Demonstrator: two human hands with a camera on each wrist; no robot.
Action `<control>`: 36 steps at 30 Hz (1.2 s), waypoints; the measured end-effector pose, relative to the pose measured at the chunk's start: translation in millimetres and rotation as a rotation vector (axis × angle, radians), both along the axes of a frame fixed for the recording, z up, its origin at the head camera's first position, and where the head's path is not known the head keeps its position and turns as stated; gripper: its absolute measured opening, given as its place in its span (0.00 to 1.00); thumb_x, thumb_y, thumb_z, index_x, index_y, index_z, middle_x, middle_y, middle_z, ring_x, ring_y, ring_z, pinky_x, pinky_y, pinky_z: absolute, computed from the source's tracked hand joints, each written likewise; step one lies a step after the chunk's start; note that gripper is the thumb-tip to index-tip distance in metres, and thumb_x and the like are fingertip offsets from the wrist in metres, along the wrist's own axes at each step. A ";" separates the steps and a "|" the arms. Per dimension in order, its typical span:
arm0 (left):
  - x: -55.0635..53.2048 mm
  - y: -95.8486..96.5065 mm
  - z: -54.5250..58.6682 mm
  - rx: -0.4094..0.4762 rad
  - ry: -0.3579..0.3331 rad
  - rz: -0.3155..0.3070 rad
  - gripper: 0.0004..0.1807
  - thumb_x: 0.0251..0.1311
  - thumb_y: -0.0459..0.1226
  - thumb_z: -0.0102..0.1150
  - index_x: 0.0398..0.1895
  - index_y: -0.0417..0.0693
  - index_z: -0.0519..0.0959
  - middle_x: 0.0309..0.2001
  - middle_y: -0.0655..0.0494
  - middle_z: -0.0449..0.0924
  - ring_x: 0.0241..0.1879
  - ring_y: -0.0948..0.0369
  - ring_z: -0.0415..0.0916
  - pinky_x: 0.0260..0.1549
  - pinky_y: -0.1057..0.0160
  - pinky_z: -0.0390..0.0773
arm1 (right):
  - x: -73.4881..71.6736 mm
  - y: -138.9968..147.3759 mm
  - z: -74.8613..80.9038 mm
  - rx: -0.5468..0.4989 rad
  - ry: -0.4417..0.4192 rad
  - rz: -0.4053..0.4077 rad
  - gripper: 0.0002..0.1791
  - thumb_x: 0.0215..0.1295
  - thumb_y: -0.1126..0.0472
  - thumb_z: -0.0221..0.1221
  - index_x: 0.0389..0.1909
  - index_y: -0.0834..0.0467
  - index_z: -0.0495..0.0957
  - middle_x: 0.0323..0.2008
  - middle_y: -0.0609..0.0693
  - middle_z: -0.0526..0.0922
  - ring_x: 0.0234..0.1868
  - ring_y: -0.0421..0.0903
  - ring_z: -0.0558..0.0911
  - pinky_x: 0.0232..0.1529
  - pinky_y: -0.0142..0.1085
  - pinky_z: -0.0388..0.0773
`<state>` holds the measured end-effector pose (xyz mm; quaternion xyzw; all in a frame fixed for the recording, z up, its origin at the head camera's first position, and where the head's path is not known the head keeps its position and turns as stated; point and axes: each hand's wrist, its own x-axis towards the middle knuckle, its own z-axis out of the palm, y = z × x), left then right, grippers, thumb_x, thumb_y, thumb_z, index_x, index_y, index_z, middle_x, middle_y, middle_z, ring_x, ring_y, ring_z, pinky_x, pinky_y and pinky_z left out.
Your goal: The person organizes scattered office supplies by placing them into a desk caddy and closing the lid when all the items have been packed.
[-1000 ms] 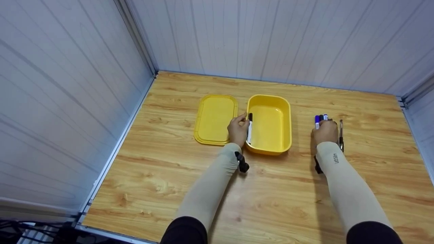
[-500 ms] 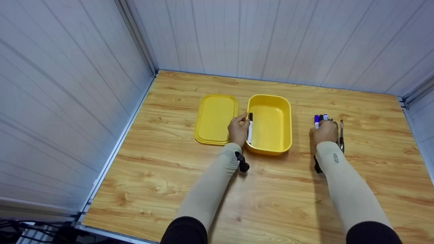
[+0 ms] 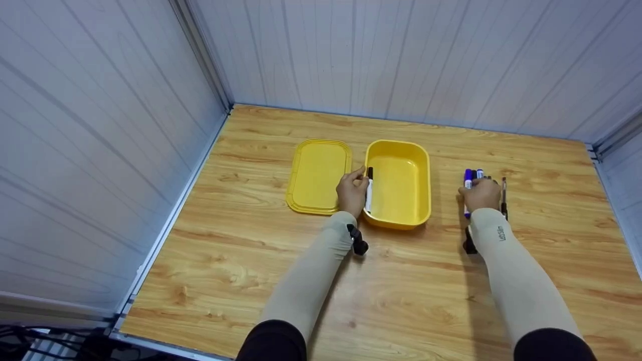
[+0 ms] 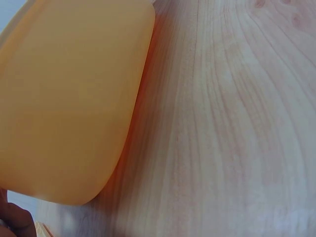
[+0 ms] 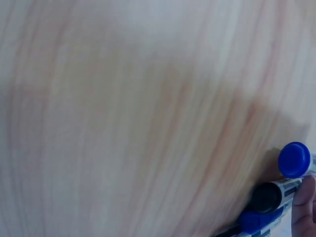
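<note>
My left hand (image 3: pixel 352 193) grips the left edge of an open yellow plastic box (image 3: pixel 401 221). A white marker with a black cap (image 3: pixel 369 190) lies inside along the box's left wall. In the left wrist view, the box's outer wall (image 4: pixel 74 98) fills the left side, with curled fingers (image 4: pixel 17 219) at its lower corner. My right hand (image 3: pixel 482 194) pinches a blue-capped marker (image 3: pixel 468 175) at the left of a row of pens. The right wrist view shows that marker's blue end (image 5: pixel 294 159) by a fingertip, beside a black-ended marker (image 5: pixel 266 197) and another blue-ended one (image 5: pixel 259 219).
A yellow lid (image 3: pixel 321 175) lies flat left of the box. Just right of my right hand is a clear pen with a black grip (image 3: pixel 504 195). White panel walls (image 3: pixel 321 60) enclose the wooden table (image 3: pixel 391 291) at the back and sides.
My right hand has shifted slightly, and the blue-capped marker now shows along more of its length, apart from its neighbours. The left hand and the box stay in place.
</note>
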<state>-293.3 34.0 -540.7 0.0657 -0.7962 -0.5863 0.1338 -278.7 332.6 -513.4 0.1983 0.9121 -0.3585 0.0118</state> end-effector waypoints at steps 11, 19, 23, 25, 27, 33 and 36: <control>-0.1 -2.7 1.5 -0.011 -0.008 -0.017 0.17 0.54 0.34 0.60 0.48 0.49 0.79 0.32 0.60 0.75 0.33 0.64 0.71 0.34 0.69 0.70 | -0.6 -5.9 10.1 -0.106 -0.005 -0.061 0.27 0.59 0.56 0.57 0.58 0.64 0.68 0.49 0.60 0.75 0.46 0.51 0.76 0.42 0.40 0.74; -0.4 -2.5 -0.4 -0.007 -0.014 -0.014 0.16 0.54 0.34 0.60 0.48 0.49 0.79 0.32 0.59 0.75 0.33 0.65 0.71 0.32 0.71 0.71 | 0.6 -9.2 13.6 -0.113 0.010 -0.080 0.27 0.59 0.55 0.57 0.57 0.64 0.69 0.50 0.61 0.74 0.47 0.52 0.75 0.44 0.41 0.73; -0.4 -1.8 -0.6 -0.008 -0.007 -0.009 0.16 0.53 0.33 0.60 0.48 0.48 0.79 0.31 0.59 0.74 0.32 0.64 0.71 0.32 0.70 0.71 | 0.4 -8.3 14.3 -0.161 0.008 -0.091 0.27 0.59 0.54 0.57 0.57 0.63 0.69 0.51 0.60 0.74 0.47 0.51 0.74 0.44 0.41 0.73; -0.2 -1.5 -0.3 -0.007 -0.002 -0.008 0.16 0.53 0.33 0.60 0.48 0.48 0.80 0.31 0.59 0.75 0.32 0.65 0.71 0.33 0.70 0.71 | -0.4 -7.7 14.9 -0.194 0.015 -0.107 0.27 0.58 0.54 0.58 0.57 0.63 0.70 0.50 0.59 0.74 0.47 0.50 0.74 0.43 0.40 0.73; 0.0 -1.2 -0.2 -0.004 -0.002 -0.009 0.16 0.53 0.33 0.60 0.48 0.48 0.79 0.31 0.59 0.75 0.33 0.64 0.71 0.33 0.70 0.71 | -0.9 -7.2 15.8 -0.216 0.032 -0.124 0.26 0.58 0.54 0.58 0.56 0.62 0.70 0.49 0.58 0.74 0.45 0.48 0.74 0.42 0.38 0.73; 1.4 -0.5 0.5 -0.034 0.004 -0.007 0.16 0.53 0.33 0.60 0.48 0.49 0.79 0.32 0.59 0.75 0.31 0.65 0.71 0.31 0.71 0.71 | -3.7 -6.8 15.9 -0.196 0.099 -0.152 0.27 0.58 0.52 0.57 0.56 0.61 0.70 0.46 0.55 0.74 0.42 0.45 0.75 0.40 0.35 0.73; 1.9 -1.6 0.6 -0.067 0.009 -0.007 0.16 0.54 0.34 0.60 0.48 0.50 0.79 0.32 0.60 0.75 0.29 0.65 0.70 0.28 0.71 0.70 | -4.8 -8.0 15.2 -0.191 0.118 -0.150 0.28 0.57 0.50 0.57 0.56 0.60 0.70 0.45 0.54 0.75 0.41 0.45 0.75 0.39 0.34 0.73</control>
